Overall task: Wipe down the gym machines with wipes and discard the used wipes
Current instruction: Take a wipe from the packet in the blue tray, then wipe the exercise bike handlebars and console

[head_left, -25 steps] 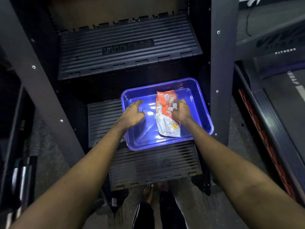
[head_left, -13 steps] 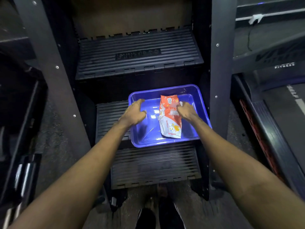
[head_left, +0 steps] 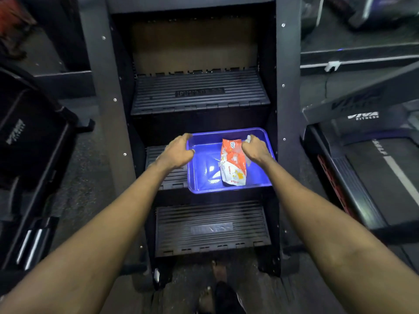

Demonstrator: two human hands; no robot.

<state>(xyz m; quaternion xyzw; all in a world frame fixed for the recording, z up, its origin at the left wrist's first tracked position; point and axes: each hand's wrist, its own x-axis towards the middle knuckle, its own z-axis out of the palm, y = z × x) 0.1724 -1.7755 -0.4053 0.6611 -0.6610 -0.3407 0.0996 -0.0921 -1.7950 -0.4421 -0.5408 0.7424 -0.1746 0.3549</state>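
both grips have shifted since half a second ago. the left grip (head_left: 175, 152) has slid from over the tray's floor out to its left rim. the right grip (head_left: 255, 149) has moved from the middle of the pack toward the far right corner, and a scrap of white now shows at its fingertips.

the left grip is closed on the rim of the blue tray (head_left: 226, 190), fingers curled over the far-left edge. the right grip is closed too, pinching what looks like a wipe (head_left: 248, 138) drawn from the orange-and-white wipe pack (head_left: 233, 165). the pack lies flat inside the tray, right of centre.

what could go wrong, as i judge it: nothing is pinning the pack down, so a sharp pull could lift it along with the wipe or drag out several sheets in a chain. the tray seems to sit close to the front edge of its step, so a hard tug on the rim could skid it across the ribs and tip it off. a thin damp sheet could also tear if it is yanked sideways.

no worktop here. the tray rests on the ribbed black middle step (head_left: 167, 175) of a stair-climbing machine. an upper step (head_left: 199, 94) sits behind it and a lower step (head_left: 213, 227) in front, between grey uprights (head_left: 286, 109). a treadmill (head_left: 385, 177) marked "viva fitness" stands to the right and dark equipment to the left, on a speckled floor (head_left: 86, 189). the light is dim, with glare on the tray's floor.
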